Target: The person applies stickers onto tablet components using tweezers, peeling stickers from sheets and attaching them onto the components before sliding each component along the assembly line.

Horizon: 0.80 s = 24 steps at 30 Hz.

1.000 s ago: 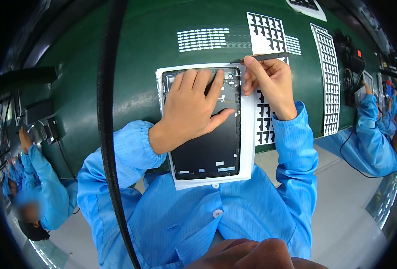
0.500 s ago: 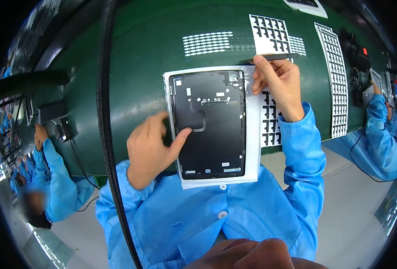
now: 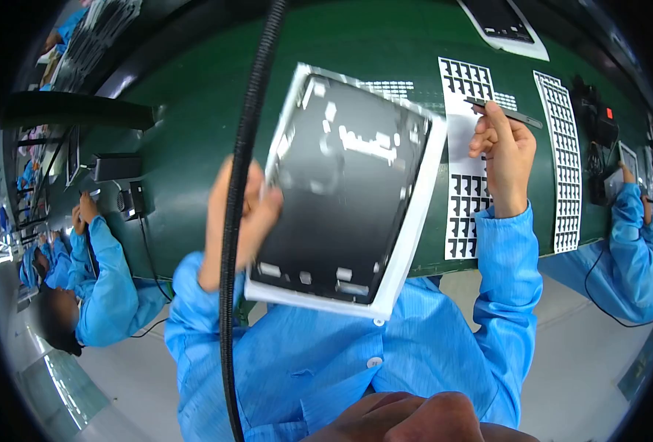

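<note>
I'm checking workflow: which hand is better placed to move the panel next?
Likely the left hand: it holds the panel by one edge, while the right hand grips a slim tool.

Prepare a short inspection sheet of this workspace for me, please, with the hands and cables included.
Surface: green tabletop, with rows of small white pieces beyond the panel.
Work items: black panel on white backing, slanted and blurred; sheet of black pieces, partly bare.
Clutter: second sheet and dark equipment towards the right.
Left hand: at the panel's left edge, blurred, apparently gripping it.
Right hand: holds a slim dark tool.
Cables: thick black cord crosses the view; thin cable hangs at left.
Surroundings: co-workers in blue sleeves on both sides.
</note>
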Motion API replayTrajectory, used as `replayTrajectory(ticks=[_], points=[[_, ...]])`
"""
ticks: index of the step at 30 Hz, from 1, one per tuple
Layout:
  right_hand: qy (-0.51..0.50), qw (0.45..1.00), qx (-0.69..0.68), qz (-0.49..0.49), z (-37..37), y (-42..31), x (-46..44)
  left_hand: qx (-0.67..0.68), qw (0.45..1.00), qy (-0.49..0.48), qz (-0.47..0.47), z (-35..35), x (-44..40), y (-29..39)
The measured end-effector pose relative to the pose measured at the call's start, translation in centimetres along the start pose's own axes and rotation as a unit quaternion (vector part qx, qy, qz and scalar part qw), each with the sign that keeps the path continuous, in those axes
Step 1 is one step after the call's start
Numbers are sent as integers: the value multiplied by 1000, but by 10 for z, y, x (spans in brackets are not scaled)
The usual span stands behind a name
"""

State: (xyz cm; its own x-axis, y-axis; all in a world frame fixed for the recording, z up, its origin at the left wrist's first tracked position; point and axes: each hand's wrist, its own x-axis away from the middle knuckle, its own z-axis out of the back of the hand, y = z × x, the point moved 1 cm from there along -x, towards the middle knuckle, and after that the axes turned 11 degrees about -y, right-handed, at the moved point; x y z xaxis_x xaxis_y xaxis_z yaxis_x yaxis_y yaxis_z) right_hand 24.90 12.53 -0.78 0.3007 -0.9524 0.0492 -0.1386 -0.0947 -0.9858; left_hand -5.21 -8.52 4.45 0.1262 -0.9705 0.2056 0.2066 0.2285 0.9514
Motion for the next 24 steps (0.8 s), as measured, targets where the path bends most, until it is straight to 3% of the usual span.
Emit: replayTrajectory(ticks=[1, 7, 13, 16, 17, 19, 21, 23, 24], points=[[6, 1000, -7, 7, 4, 2, -1, 61, 998, 24, -2, 4, -20, 7], [19, 1000, -7, -2, 5, 7, -4, 68, 993, 81, -47, 64, -188, 7], [22, 1000, 19, -9, 4, 10, -2, -71, 977, 182, -81, 124, -314, -22], [19, 1000, 16, -8, 5, 10, -2, -338, 887, 307, -70, 113, -293, -12], [17, 999, 25, -10, 5, 10, 0, -397, 843, 340, -123, 99, -283, -17], [13, 999, 46, -7, 2, 5, -1, -381, 819, 270, -334, 60, -257, -28], [-19, 996, 89, -22, -8, -9, 2, -388, 827, 178, -366, 2, -209, -33], [-64, 987, 142, -39, -22, -26, 4, -408, 849, 55, -330, -41, -163, -32], [-84, 981, 166, -57, -28, -30, 2, -420, 836, 44, -350, -57, -150, -31]])
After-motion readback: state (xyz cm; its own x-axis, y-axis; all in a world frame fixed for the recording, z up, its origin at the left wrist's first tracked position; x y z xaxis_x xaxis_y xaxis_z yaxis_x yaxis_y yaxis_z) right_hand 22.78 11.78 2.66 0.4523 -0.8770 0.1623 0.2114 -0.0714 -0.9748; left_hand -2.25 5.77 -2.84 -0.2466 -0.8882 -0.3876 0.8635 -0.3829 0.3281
